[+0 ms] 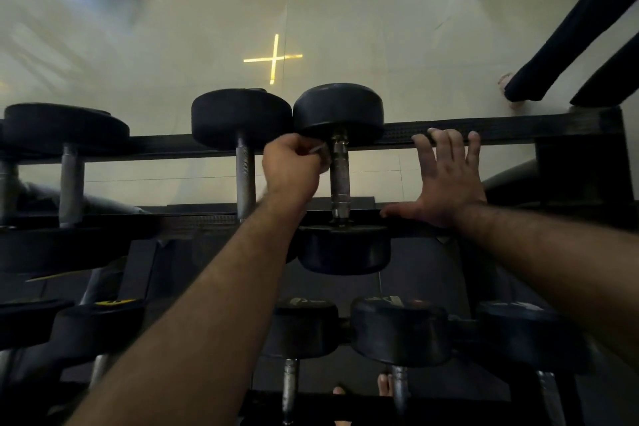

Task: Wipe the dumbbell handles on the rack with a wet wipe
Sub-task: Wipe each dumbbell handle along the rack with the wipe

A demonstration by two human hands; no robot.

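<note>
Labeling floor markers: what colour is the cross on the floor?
Yellow. The cross shows clearly in the head view, on pale floor beyond the rack.

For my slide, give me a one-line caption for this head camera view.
Left hand pinches a wet wipe against a dumbbell handle while the right hand braces on the rack.

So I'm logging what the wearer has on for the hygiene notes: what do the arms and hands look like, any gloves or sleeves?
No gloves or sleeves show. The left hand and right hand are bare, and both forearms are bare and hairy up to the picture's edge. No watch, ring or band is visible on either wrist.
</note>
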